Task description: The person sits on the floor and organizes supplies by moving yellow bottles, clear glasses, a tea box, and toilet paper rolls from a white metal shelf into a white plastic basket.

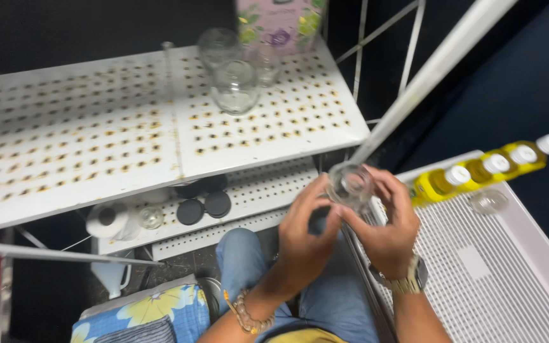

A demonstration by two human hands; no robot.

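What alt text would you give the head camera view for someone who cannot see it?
Two hands, left hand and right hand, hold a small clear glass jar over the person's lap. Empty glass jars stand on a white perforated shelf; yellow bottles line a white tray.

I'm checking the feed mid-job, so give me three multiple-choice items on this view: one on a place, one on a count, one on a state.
1. Where do the yellow bottles stand?
A. on the upper perforated shelf
B. along the far edge of the white mesh tray
C. on the floor

2. How many black lids lie on the lower shelf?
A. one
B. about four
C. ten

3. The small glass jar is:
A. held by both hands
B. lying on its side on the shelf
C. broken

Answers: B, the bottles line the tray's edge; B, a small cluster shows; A, the left hand and right hand grip it.
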